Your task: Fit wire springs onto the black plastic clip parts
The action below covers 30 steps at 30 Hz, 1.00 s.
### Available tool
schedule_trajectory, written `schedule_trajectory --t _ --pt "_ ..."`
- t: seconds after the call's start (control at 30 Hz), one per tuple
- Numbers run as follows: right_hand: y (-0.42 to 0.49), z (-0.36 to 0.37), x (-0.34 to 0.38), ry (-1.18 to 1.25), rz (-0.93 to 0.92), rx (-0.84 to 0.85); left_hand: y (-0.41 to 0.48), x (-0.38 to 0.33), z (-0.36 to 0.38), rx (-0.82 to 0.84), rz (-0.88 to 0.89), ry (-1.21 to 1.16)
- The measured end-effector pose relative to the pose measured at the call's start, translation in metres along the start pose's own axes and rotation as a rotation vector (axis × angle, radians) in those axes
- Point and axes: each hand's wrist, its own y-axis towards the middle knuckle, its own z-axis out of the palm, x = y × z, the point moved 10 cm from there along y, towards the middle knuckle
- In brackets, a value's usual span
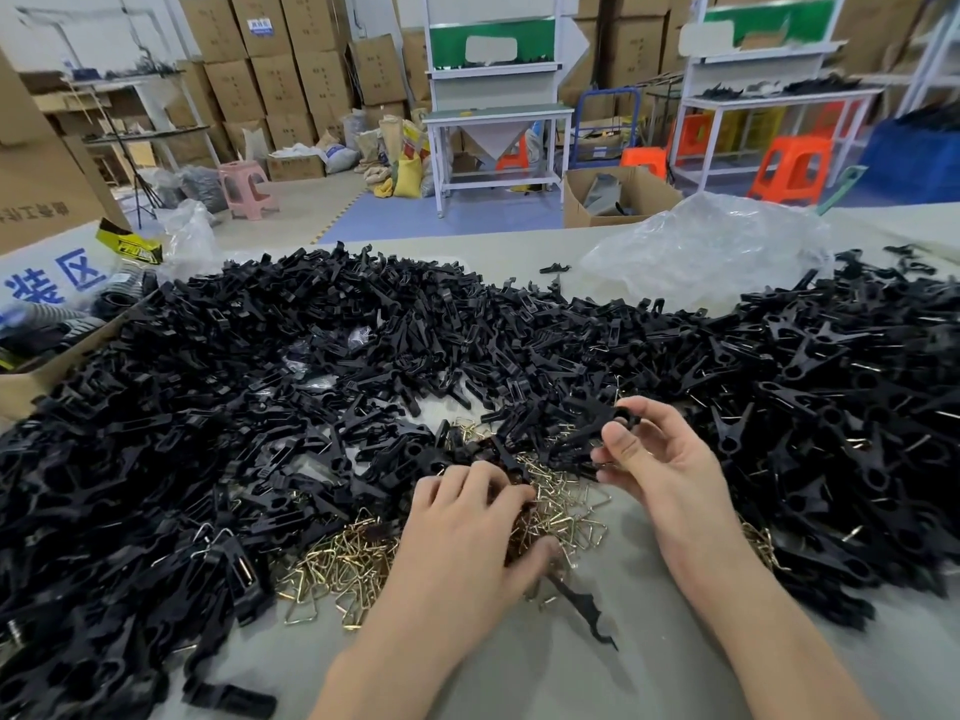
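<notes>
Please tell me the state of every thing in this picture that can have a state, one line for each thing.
left hand: palm down, fingers in the wire springs
right hand: raised, pinching a black clip part
black clip part: held in fingertips, off the table
wire springs: loose heap on the table
clip pile: loose, unsorted
plastic bag: crumpled, lying on the table
cardboard box: open, on the floor

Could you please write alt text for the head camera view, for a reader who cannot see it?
Two bare hands work at a table heaped with black clip parts: the right hand holds one clip part, while the left hand reaches into a pile of wire springs. Cardboard boxes and workbenches stand behind.
</notes>
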Motion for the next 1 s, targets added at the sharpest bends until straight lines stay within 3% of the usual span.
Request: schedule_trajectory --t 0.3,0.53,1.0 --pt "0.000 0.003 -0.004 -0.064 -0.004 0.028 0.005 0.004 -0.015 -0.089 -0.035 -0.116" --pt "0.000 0.005 -0.007 -0.055 0.005 0.049 0.003 0.022 -0.017 -0.135 -0.249 -0.616" --pt "-0.001 0.009 -0.010 -0.072 0.024 0.101 0.001 0.020 -0.023 -0.166 -0.212 -0.550"
